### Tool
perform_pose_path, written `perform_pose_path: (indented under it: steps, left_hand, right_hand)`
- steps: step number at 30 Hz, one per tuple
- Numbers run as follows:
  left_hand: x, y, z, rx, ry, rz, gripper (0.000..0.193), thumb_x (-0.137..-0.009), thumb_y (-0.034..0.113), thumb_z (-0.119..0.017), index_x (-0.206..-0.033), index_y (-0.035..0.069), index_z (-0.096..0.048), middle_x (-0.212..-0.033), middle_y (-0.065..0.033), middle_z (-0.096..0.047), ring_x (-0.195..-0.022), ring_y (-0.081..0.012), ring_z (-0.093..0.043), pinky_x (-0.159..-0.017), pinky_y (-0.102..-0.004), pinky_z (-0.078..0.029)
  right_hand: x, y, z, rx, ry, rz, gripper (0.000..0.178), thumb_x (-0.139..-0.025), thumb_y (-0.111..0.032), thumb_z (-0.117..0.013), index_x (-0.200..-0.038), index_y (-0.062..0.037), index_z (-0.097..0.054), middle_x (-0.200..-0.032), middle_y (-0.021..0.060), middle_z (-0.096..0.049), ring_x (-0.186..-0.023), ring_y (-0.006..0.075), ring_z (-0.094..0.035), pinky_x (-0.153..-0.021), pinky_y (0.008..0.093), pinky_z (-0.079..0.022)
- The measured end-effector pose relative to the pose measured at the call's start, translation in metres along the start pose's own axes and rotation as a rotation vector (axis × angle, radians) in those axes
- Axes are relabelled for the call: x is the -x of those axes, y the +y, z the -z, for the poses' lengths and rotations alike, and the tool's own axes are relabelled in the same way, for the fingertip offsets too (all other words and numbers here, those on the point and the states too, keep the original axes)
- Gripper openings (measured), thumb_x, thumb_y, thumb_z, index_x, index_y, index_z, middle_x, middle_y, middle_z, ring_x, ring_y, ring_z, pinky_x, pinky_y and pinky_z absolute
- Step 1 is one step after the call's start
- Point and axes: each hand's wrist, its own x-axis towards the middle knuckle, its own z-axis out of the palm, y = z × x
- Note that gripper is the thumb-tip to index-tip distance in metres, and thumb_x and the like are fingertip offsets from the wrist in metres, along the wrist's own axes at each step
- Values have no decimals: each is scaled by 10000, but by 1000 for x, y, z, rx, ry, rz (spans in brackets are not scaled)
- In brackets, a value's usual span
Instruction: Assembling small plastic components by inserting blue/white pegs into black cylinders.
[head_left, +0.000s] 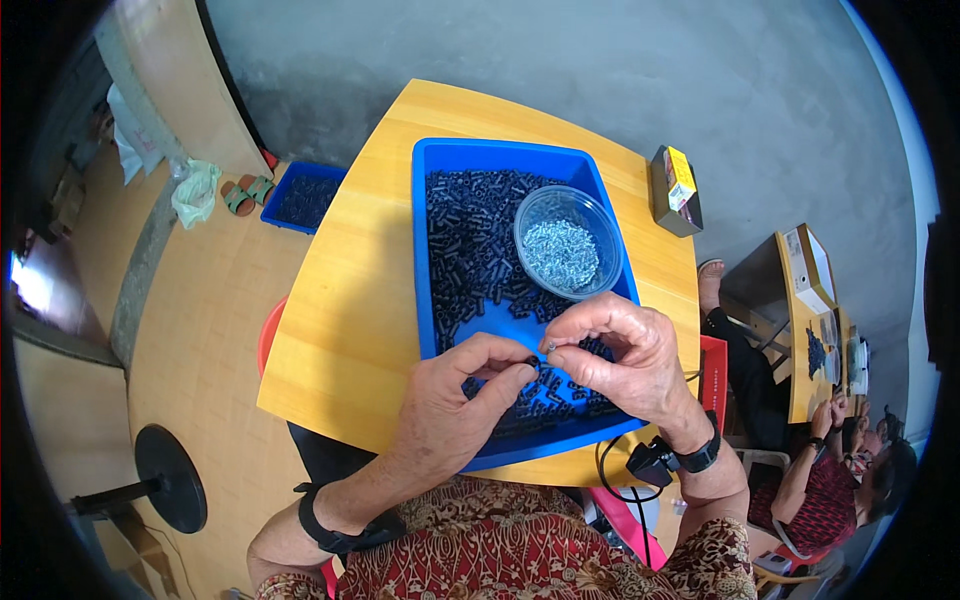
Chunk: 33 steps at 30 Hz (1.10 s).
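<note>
Over the near half of a blue tray (421,250), my two hands meet almost fingertip to fingertip. My left hand (462,392) pinches a small black plastic piece (533,361) between thumb and forefinger. Thumb and forefinger of my right hand (622,358) close on a tiny silvery metal part (549,348), which looks like a screw, just beside the black piece. Many loose black cylindrical pieces (470,215) fill the tray. On them, at the far right, rests a clear round tub (524,243) holding a heap of small shiny metal parts (562,252).
The tray stands on a yellow wooden table (340,330). A dark box with a yellow packet (679,175) sits at its far right edge. Another blue tray (303,198) and sandals (240,196) are on the floor at left. At right, another person (820,490) sits at a second table (803,385).
</note>
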Motion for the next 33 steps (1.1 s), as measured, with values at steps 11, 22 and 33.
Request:
perform_pose_path:
  steps: [11, 22, 33]
  left_hand:
    - [1, -2, 1, 0, 51, -63, 122, -919, 47, -694, -1033, 3, -692, -888, -18, -700, -809, -57, -610, -710, -218, -491]
    - [2, -9, -2, -236, 102, -228, 127, -853, 59, -733, -966, 17, -696, -864, -115, -696, -777, -252, -667, -684, -344, -520]
    - [0, -2, 3, 42, 50, 10, 152, -909, 106, -708, -1006, -9, -688, -849, -76, -709, -778, -107, -649, -702, -274, -513]
  right_hand:
    - [-5, -7, -3, 172, -113, 123, 91, -822, 0, -758, -902, -6, -716, -866, 98, -701, -766, 168, -652, -668, 292, -521]
    - [-12, -21, -2, 339, -269, 53, 85, -844, 6, -705, -911, -16, -658, -823, 81, -658, -777, 220, -654, -691, 329, -528]
    - [-3, -14, -9, 340, -63, 141, 173, -822, -11, -752, -977, 9, -675, -877, 118, -667, -781, 227, -657, -699, 316, -525]
